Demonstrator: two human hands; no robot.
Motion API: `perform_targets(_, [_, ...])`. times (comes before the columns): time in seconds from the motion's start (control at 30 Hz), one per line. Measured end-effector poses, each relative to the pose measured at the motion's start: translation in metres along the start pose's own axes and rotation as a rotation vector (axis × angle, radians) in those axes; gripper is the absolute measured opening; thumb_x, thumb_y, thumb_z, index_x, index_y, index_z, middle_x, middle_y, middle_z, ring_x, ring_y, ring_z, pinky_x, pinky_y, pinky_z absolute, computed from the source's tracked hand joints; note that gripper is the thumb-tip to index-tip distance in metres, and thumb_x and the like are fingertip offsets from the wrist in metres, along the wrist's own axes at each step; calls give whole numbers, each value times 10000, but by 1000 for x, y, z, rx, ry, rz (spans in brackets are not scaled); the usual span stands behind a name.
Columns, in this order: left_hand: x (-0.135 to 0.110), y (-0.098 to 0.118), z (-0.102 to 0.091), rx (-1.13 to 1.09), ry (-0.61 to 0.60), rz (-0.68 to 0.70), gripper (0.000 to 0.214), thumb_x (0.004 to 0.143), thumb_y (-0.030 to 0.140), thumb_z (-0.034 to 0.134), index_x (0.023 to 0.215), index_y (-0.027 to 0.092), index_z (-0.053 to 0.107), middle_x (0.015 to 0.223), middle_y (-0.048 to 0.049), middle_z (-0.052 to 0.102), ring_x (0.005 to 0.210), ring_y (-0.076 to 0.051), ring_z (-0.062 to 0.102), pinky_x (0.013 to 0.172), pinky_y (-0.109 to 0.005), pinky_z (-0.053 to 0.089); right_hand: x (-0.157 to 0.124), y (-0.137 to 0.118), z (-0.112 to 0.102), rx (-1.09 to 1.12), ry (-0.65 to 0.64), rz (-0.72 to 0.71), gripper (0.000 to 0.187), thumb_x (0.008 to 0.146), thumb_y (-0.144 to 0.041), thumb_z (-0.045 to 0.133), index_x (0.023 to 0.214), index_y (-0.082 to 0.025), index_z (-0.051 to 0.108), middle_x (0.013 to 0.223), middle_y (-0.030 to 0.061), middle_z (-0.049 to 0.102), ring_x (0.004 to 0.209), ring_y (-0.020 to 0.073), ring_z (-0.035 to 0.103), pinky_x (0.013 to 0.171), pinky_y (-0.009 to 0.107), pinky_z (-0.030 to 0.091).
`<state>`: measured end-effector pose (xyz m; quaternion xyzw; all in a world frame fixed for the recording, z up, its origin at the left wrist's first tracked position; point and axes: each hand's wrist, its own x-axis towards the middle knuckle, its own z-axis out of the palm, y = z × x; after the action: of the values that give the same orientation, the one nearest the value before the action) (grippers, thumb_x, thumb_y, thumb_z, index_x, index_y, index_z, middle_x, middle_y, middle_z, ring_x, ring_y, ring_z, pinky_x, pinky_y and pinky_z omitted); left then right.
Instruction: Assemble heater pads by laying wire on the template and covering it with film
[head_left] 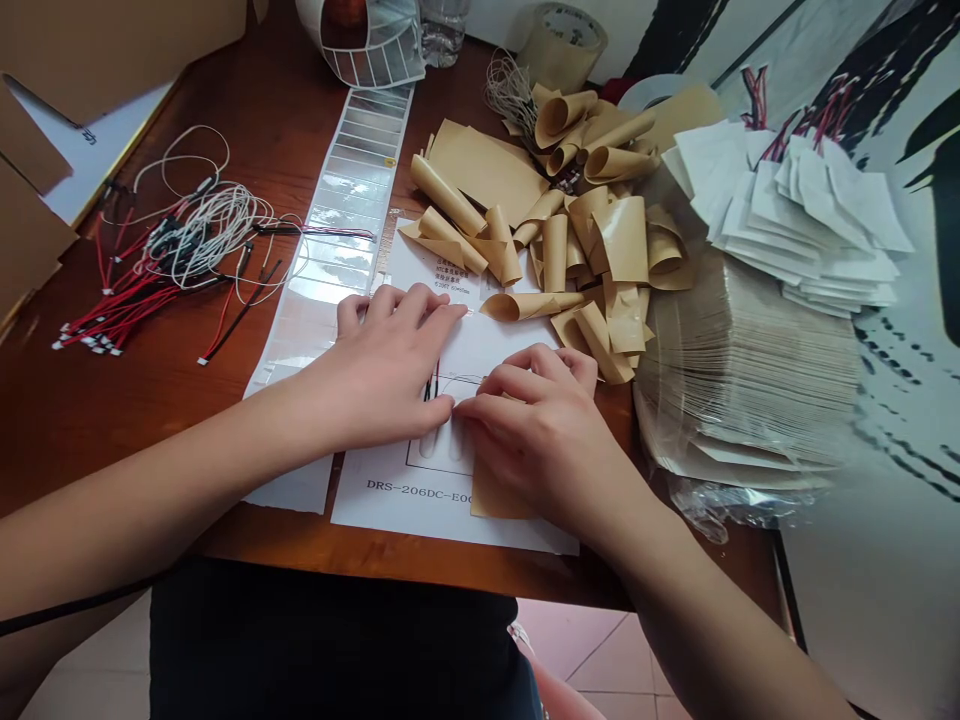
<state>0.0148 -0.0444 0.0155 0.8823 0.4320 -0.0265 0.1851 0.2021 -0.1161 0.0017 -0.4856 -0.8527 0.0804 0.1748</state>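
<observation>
My left hand (390, 365) lies flat on a white adhesive sheet (495, 350), its fingertips next to thin black and red wire leads (431, 382). My right hand (532, 430) rests on the same sheet, fingers curved close to the leads. A fine wire (465, 380) runs across the sheet toward my right hand. Beneath that hand, a piece of tan backing paper (499, 495) sticks out. Both hands hide much of a printed paper marked DRS-206DC (450, 510). Just beyond them lies a heap of curled tan backing paper (555, 225).
A strip of silver foil labels (349, 200) runs along the wooden table (225, 130). Bundled red and black wires (127, 300) lie left, below a cardboard box (67, 60). Right stand white sheets with wires (795, 220) and a plastic-wrapped stack (750, 380). A label roll (367, 40) sits behind.
</observation>
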Motion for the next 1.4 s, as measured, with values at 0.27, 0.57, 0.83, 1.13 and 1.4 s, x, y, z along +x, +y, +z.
perform_targets(0.27, [0,2,0,-14,16,-12,702,831,421,588,1474,182,443,1436,-169,479,1264,-399,411,1026,-588,315,0,-4,-9,-11,-59,18,186,952,-133,568,873,-214,715,812,29,690,919,224,510,905,427,276])
perform_targets(0.57, [0,-1,0,-11,3,13,732,846,461,581,1509,199,415,1443,-169,464,1256,-395,411,1011,-578,324,-2,-4,-8,-2,-93,36,210,972,-149,558,854,-218,717,802,34,699,898,218,500,904,431,270])
perform_targets(0.83, [0,1,0,-25,-6,-4,769,832,441,605,1540,231,393,1454,-161,452,1274,-393,404,1041,-590,305,-2,-3,-10,-6,-92,37,191,963,-139,578,864,-219,721,817,32,703,885,213,496,888,419,281])
perform_targets(1.13, [1,-1,-1,-42,-20,-12,770,828,428,608,1546,262,383,1490,-154,432,1286,-390,396,1059,-582,289,-5,-2,-9,-17,-134,30,191,951,-128,613,815,-224,707,864,36,712,876,213,500,843,415,284])
perform_targets(1.4, [1,1,-1,-48,-21,-29,738,835,450,614,1531,291,425,1532,-140,403,1332,-409,365,1098,-596,252,-3,-3,-10,18,-134,18,167,940,-103,642,878,-224,739,849,18,688,858,204,485,830,403,288])
